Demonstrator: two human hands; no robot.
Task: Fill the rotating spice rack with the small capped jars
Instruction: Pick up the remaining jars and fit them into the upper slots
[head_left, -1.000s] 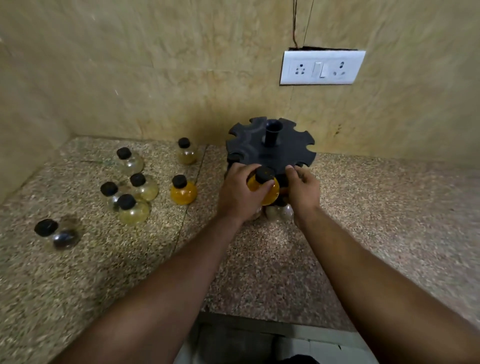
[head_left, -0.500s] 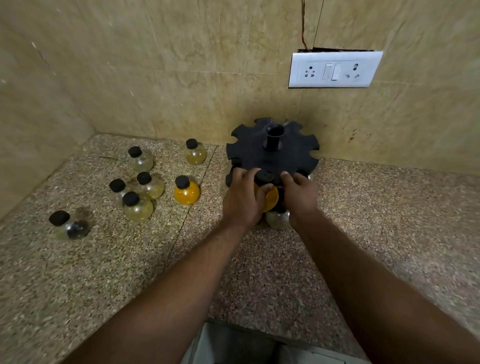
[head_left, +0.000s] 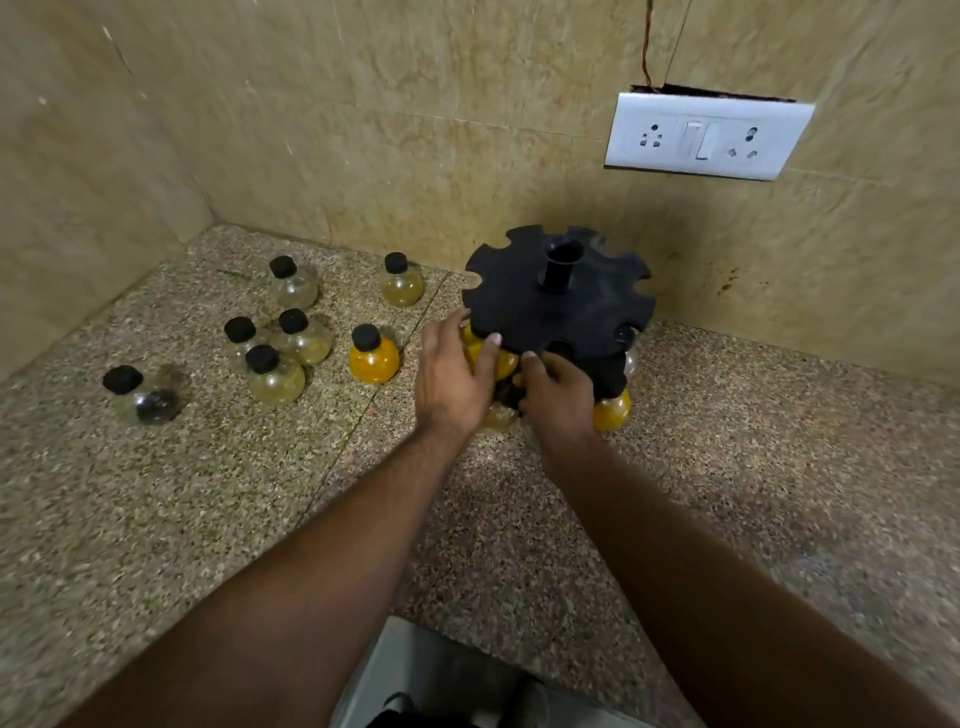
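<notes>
Black spice rack at the bench's back edge. The left grip curls round an orange jar at the rack's front-left rim; the right grip curls on the rack beneath its top disc. Seven loose jars stand toward the back-left corner.

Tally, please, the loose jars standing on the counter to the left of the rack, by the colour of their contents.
Bright orange jar: 1
Pale yellowish or clear jars: 5
Jar with dark contents: 1
Total: 7
</notes>
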